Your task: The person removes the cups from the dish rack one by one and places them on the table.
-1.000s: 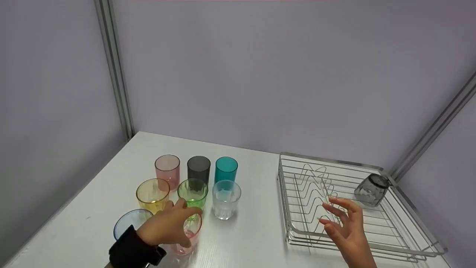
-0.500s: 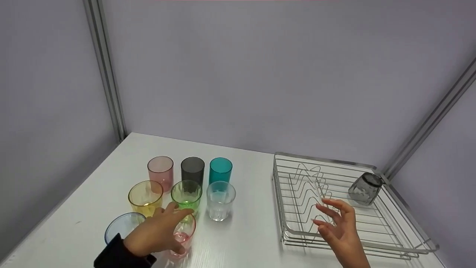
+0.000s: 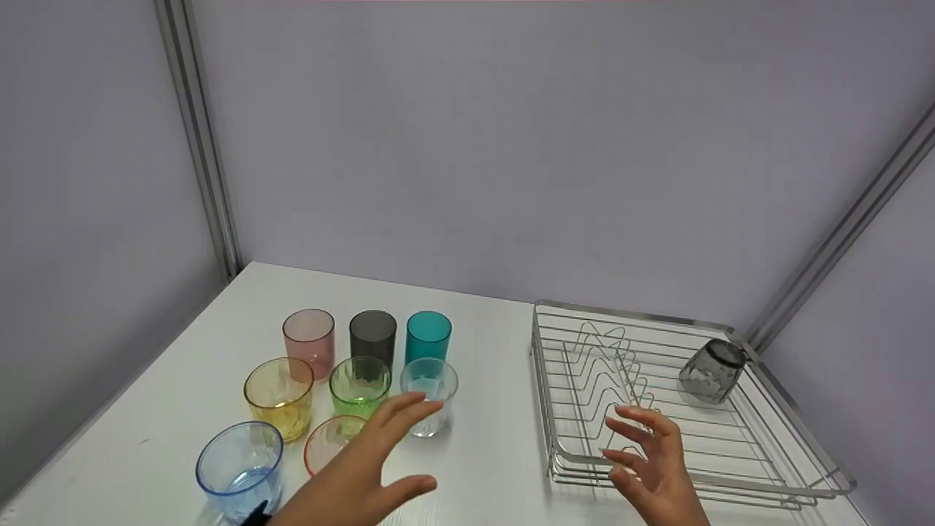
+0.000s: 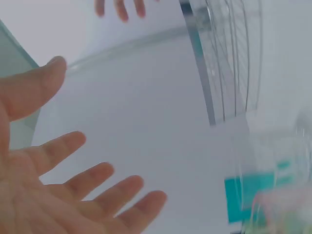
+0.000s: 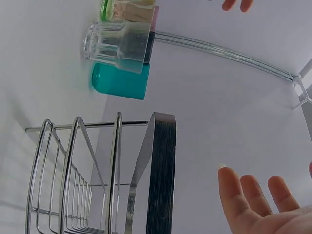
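My left hand (image 3: 358,467) hovers with spread fingers in front of a pink-rimmed glass (image 3: 321,446) and partly hides it; nothing is in its grasp. Left of it stands a blue glass (image 3: 241,467). Behind are a yellow glass (image 3: 281,402), a green glass (image 3: 359,387) and a clear glass (image 3: 431,394). The back row holds a pink glass (image 3: 309,340), a dark grey glass (image 3: 372,340) and a teal glass (image 3: 428,340). My right hand (image 3: 654,467), loosely bent and holding nothing, is over the near left part of the wire dish rack (image 3: 544,409).
A smoky grey glass (image 3: 712,371) lies tilted, mouth up and to the right, at the rack's right side. Wavy wire dividers (image 3: 610,365) run along the rack's left part. White walls (image 3: 475,146) enclose the table (image 3: 489,351) at the back and sides.
My left hand has moved right and up off the pink-rimmed glass, and its fingers have straightened. More of the blue glass shows. The right hand stays over the rack.
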